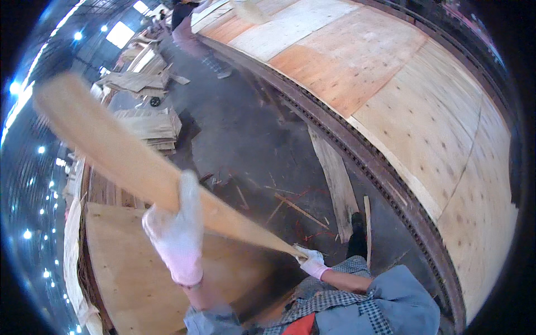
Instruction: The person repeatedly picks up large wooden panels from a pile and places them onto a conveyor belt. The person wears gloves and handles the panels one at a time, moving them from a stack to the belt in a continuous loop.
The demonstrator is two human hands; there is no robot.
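A long strip of wood veneer (125,155), blurred and bent, runs from the upper left down to my waist. My left hand (178,230), in a white and pink glove, grips it partway along with the fingers wrapped over it. At the narrow lower end of the strip, my right hand (310,258), gloved the same way, is closed on it. Under the strip and my left hand lies a stack of veneer sheets (125,259) with a broad, smooth top sheet.
Veneer panels (402,121) cover a long conveyor with a chain-lined metal rail (368,159) on the right. Wood scraps (301,211) and a long board (335,180) lie on the floor. More veneer stacks (146,125) stand at the left; another person (188,33) stands beside the conveyor further off.
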